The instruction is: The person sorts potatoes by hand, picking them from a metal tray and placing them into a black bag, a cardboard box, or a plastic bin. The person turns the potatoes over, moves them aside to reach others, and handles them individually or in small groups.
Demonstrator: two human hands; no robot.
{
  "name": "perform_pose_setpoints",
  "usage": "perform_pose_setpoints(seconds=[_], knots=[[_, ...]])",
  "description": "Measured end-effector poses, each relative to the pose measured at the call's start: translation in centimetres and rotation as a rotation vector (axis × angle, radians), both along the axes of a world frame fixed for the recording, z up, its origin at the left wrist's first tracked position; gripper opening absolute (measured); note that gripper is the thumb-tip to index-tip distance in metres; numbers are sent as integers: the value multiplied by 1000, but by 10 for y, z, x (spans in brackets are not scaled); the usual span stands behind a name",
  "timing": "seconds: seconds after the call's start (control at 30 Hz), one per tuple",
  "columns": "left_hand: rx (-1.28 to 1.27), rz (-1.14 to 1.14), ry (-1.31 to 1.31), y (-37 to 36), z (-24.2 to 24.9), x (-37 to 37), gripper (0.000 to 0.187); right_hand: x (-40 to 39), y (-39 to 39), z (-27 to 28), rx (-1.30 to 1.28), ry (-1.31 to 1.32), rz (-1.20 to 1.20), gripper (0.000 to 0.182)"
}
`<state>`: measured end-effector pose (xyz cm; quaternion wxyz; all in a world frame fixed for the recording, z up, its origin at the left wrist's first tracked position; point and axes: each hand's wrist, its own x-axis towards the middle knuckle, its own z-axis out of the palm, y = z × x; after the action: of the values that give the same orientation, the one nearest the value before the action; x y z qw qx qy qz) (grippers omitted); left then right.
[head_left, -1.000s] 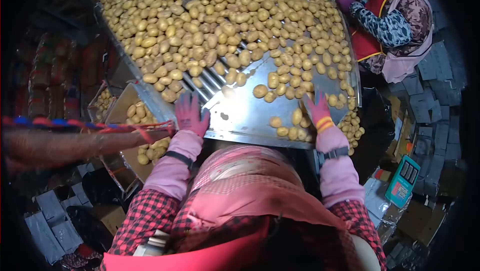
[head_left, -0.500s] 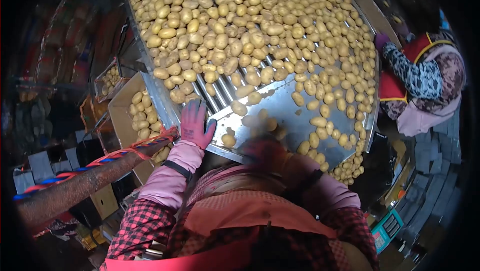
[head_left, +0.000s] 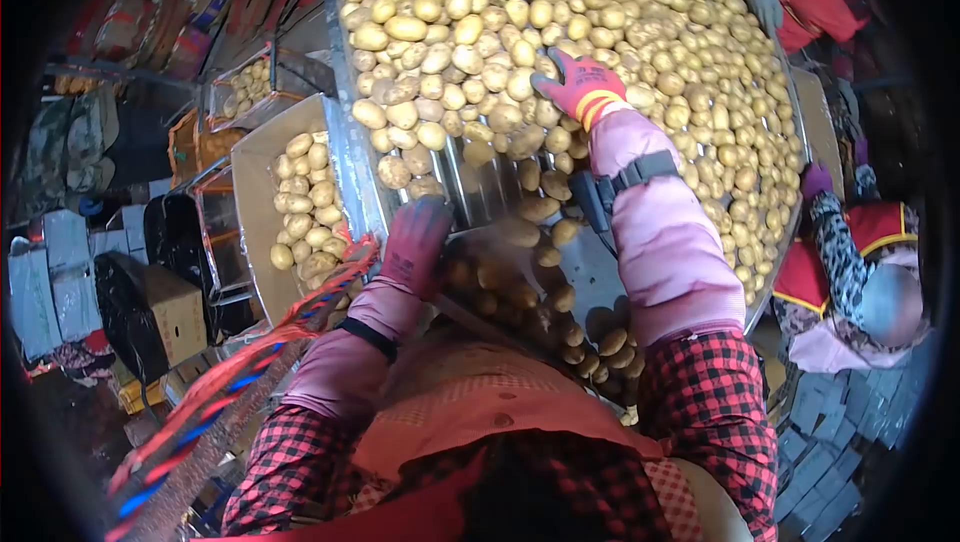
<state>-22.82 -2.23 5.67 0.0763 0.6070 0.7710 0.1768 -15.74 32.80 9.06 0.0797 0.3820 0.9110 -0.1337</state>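
Observation:
Yellow potatoes [head_left: 465, 30] cover a wide metal sorting table with rollers [head_left: 470, 182]. My right hand [head_left: 585, 87], in a red and grey glove with a yellow-striped cuff, rests on the potatoes in the middle, thumb and fingers apart. It touches the potatoes but grasps none that I can see. My left hand [head_left: 415, 247], gloved alike, lies on the table's near left edge beside the rollers, fingers stretched out. Between my arms, several potatoes [head_left: 540, 287], some blurred, lie over the metal plate [head_left: 595, 267] close to my apron.
A cardboard box of potatoes [head_left: 265, 207] stands at left, behind a pole wound with red and blue cord [head_left: 235, 392]. At right, a co-worker's purple-gloved hand [head_left: 815, 180] is at the table edge. Another person's grey-gloved hand [head_left: 765, 7] is at the far right edge.
My right hand has moved from the plate near my body up onto the potatoes. My left hand stays at the edge. More potatoes now lie near my apron, and the view has shifted.

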Motion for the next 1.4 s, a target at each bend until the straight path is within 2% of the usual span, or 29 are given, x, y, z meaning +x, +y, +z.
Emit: perform_pose_setpoints(seconds=[0.03,0.07,0.2,0.33,0.43,0.57,0.63,0.73,0.83,0.87,0.9,0.97,1.03,1.1,1.17,1.23,1.3,1.37,1.4], knots=[[-9,-4,-6,1,1,-2,57,-13,-2,5,35,-104,-13,77],[57,-15,-58,5,1,-5,59,-21,1,-1,56,-107,-56,74],[35,-6,-59,5,5,-3,58,-18,3,-17,93,-88,-110,68],[10,11,-7,1,0,2,57,8,8,-30,-9,76,-12,71],[0,7,-17,0,11,6,59,48,-6,-32,-97,154,169,64],[15,-7,-4,-4,5,5,60,108,-85,-39,-214,417,194,57],[34,-22,-13,-4,3,5,60,146,-128,-56,67,562,308,58],[52,-18,22,-6,-3,5,58,198,-180,-52,-83,558,119,60],[73,-22,33,-7,-9,6,58,249,-193,-44,-135,382,164,60],[73,-23,32,-7,-8,6,58,263,-184,-52,-281,350,125,61],[71,-19,34,-8,-8,5,58,270,-182,-52,-520,538,-165,55],[66,-16,40,-9,-10,5,58,265,-166,-55,-626,1057,-665,44],[52,-2,27,-7,-8,6,57,248,-147,-15,-952,1458,-1001,39],[59,-1,29,-6,-8,6,58,242,-110,-31,-1063,1192,-706,41],[74,4,15,-6,-6,5,57,202,-73,-52,-503,893,-482,44],[71,8,17,-5,-2,6,56,142,-69,-18,-565,944,-411,54],[39,14,-12,-3,3,5,55,97,-35,-41,-272,699,-87,63],[-11,20,-75,1,6,2,56,55,-27,-19,-122,202,19,73],[6,17,-84,2,5,1,54,42,-17,-26,-190,131,143,83]])
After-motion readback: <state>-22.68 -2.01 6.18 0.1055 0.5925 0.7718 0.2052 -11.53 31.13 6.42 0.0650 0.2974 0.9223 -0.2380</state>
